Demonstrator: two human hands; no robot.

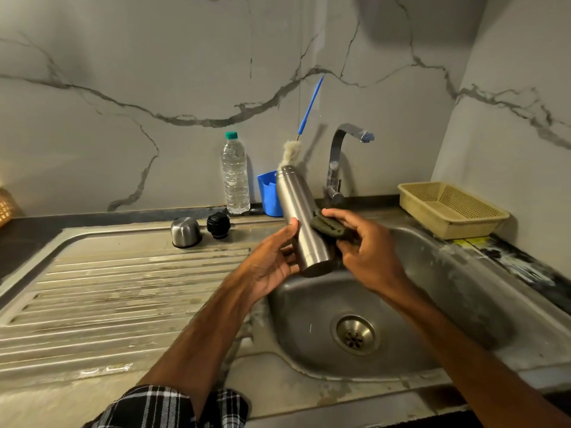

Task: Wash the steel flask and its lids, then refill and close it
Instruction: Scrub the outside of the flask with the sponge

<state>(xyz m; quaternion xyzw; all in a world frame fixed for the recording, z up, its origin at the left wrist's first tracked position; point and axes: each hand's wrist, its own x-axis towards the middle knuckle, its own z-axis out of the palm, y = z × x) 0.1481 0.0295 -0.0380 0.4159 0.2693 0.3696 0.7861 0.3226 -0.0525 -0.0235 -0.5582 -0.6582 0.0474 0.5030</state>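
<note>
Sink (432, 304) beneath flask (301, 217), marble-veined wall (154, 72) behind

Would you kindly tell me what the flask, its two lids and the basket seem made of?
Flask: brushed steel, by its dull grey sheen. Domed lid: polished steel, mirror-like. Black lid: probably plastic, matte and ribbed. Basket: likely beige plastic, perforated mesh.

Flask (301, 217) brushed steel; sink (432, 273) dull stained steel; basket (448, 223) perforated plastic.

A blue cup (267, 193) stands by the marbled wall (123, 57). A beige perforated basket (469, 228) sits rightmost; possibly wickerwork (5, 208) at far left.
</note>
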